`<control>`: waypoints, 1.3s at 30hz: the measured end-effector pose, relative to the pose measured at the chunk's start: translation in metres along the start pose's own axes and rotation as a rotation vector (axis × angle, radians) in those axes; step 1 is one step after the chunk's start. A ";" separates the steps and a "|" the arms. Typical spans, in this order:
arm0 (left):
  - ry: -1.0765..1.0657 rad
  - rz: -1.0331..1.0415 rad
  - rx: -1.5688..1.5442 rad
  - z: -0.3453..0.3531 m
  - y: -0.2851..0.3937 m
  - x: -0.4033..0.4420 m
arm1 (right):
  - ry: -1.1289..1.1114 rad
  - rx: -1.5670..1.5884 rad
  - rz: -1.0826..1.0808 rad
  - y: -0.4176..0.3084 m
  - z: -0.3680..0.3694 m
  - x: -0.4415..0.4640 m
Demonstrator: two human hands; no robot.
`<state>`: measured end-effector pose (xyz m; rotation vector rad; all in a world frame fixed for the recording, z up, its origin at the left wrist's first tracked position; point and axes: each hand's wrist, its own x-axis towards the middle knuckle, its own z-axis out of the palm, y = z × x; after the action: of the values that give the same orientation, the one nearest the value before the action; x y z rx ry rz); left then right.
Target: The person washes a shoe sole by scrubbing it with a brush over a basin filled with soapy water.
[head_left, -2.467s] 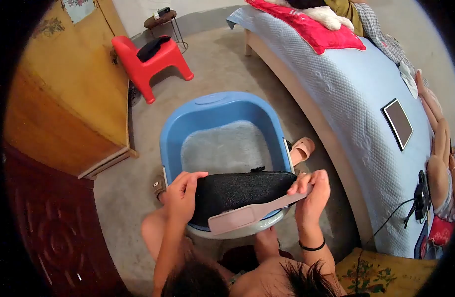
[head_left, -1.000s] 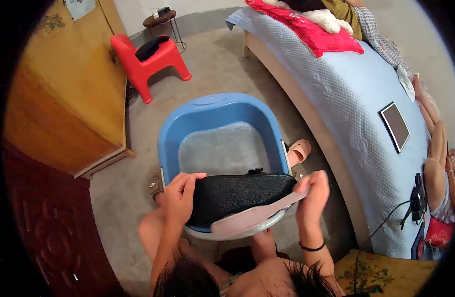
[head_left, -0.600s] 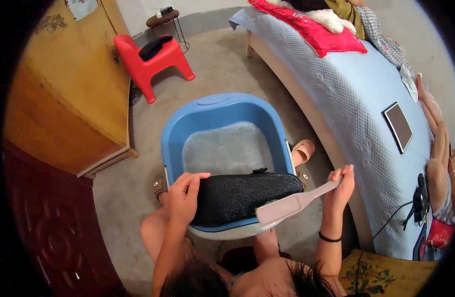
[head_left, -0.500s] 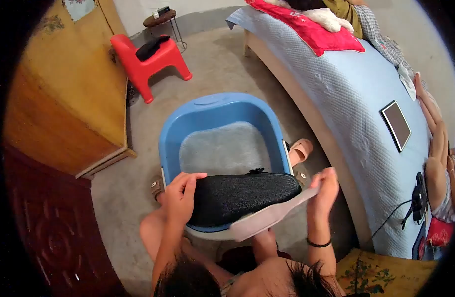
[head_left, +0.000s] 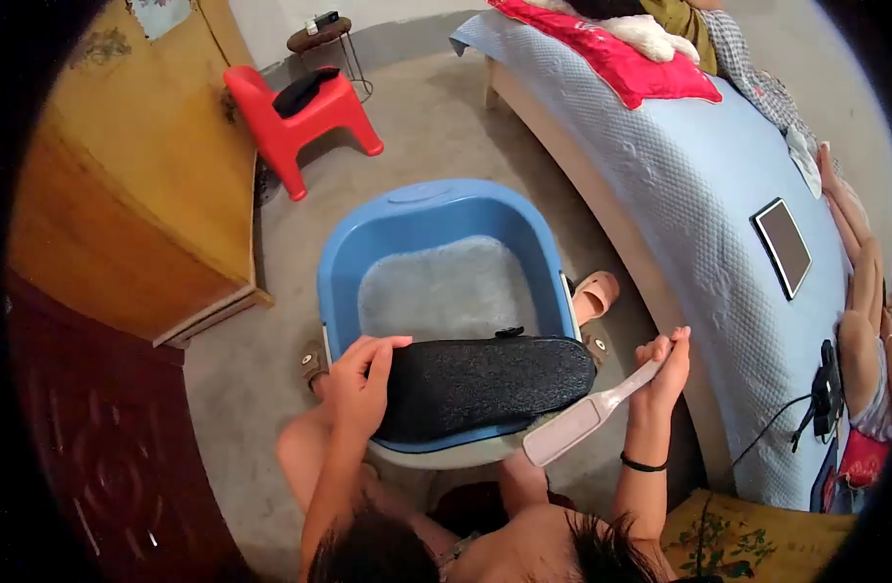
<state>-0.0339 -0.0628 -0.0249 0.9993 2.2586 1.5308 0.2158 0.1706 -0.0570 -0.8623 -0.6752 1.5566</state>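
A black, elongated fabric item [head_left: 485,387] lies across the near rim of a blue basin [head_left: 341,255] that holds cloudy, foamy water. My left hand [head_left: 360,385] grips the item's left end, thumb on top. My right hand [head_left: 662,369] is closed around the handle of a pale pinkish brush [head_left: 567,430], right of the basin. The brush's flat back faces up, its head at the item's lower right edge; its bristles are mostly hidden. A small black piece [head_left: 509,332] sticks up at the item's far edge.
A red chair [head_left: 305,117] with a black item and a small round stool [head_left: 319,35] stand beyond the basin. Wooden furniture [head_left: 145,165] is at left. On the right, a bed [head_left: 659,175] bears a tablet [head_left: 784,248]; another person's legs [head_left: 861,291] show beside it.
My right hand has moved to the right with the brush, whose head has shifted from the item's lower middle to its right end. My left hand keeps its hold on the black item.
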 end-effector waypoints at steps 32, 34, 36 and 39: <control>-0.011 -0.002 0.013 0.002 -0.009 0.002 | -0.200 -0.384 -0.238 0.032 0.055 -0.073; -0.013 -0.029 0.003 0.001 -0.009 0.001 | -0.177 -0.467 -0.313 0.023 0.053 -0.063; -0.009 -0.038 0.024 0.000 0.002 0.001 | -0.131 -0.442 -0.421 0.015 0.046 -0.045; 0.000 -0.012 -0.003 0.001 0.001 0.000 | -0.011 -0.410 -0.406 0.005 0.026 -0.020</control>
<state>-0.0327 -0.0615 -0.0244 0.9824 2.2578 1.5289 0.1922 0.1509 -0.0435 -0.9441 -1.1262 1.0743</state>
